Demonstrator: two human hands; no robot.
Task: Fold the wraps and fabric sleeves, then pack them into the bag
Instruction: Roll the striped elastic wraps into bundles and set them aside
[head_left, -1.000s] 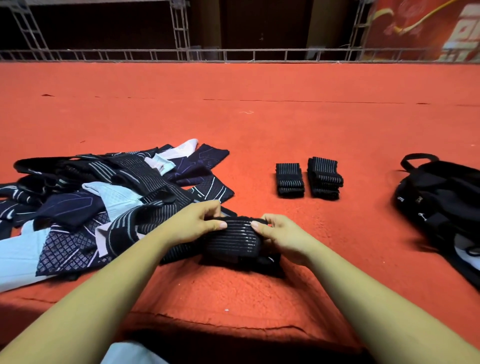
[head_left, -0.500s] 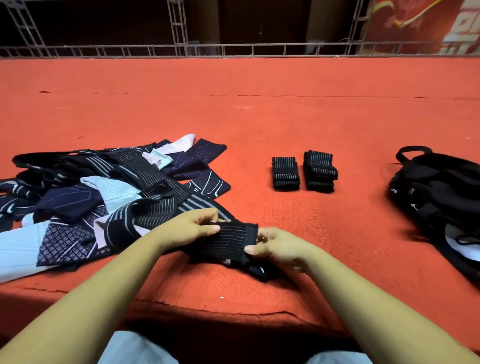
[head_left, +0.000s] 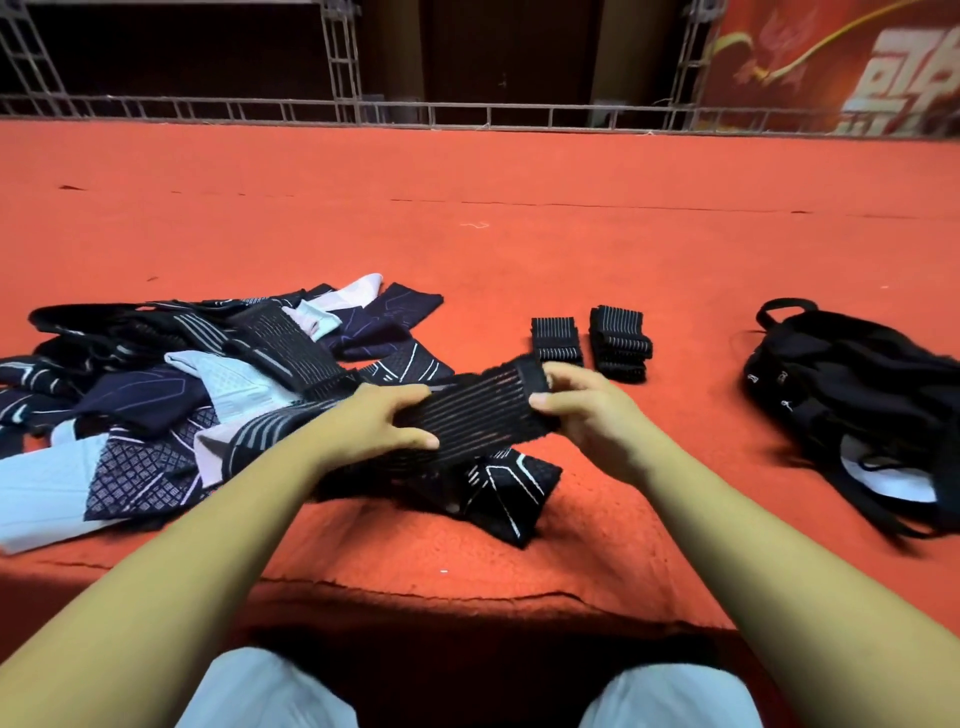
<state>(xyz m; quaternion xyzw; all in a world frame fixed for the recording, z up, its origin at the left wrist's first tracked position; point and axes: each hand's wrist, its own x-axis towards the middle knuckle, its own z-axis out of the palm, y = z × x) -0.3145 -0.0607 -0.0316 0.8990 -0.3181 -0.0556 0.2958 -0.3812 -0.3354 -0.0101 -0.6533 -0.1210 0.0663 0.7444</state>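
Both forearms reach forward side by side. The left hand (head_left: 384, 421) grips the near-left part of a black striped elastic wrap (head_left: 483, 415) with curled fingers, and the right hand (head_left: 587, 410) pinches its far-right tab end, holding it stretched just above the red carpet (head_left: 519, 249). Left of the wrap lies the unfolded pile of sleeves and wraps (head_left: 156, 395); just beyond it, two folded wrap stacks (head_left: 618, 343); well to its right, the black bag (head_left: 852, 395).

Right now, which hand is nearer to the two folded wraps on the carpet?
Right. The right hand pinches the stretched wrap just in front of the folded wraps; the left hand grips it farther left, by the unfolded pile.
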